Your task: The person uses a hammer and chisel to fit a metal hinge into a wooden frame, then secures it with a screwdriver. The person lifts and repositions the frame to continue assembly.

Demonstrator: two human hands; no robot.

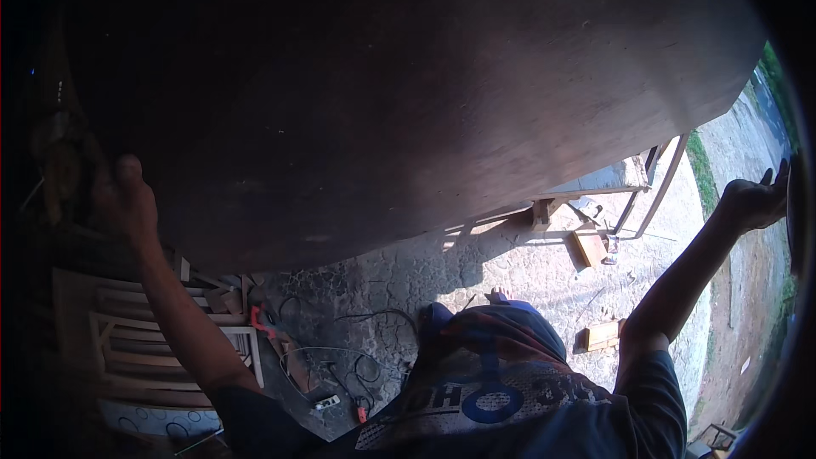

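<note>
dark brown wooden board [382, 85] held overhead, spanning both arms. left hand [123, 195] clenched on its left edge; right hand [756, 200] spread open against right edge. cables [340, 365] seen on concrete floor [476, 263] below.

The large board [382, 93] is dark reddish-brown; the shirt [510, 391] dark blue with blue print; the floor [510, 263] pale grey, crackle-patterned.

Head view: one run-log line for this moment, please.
left hand: grips board edge | right hand: open, at far edge | large dark board: raised overhead | below: stone-paved ground
</note>
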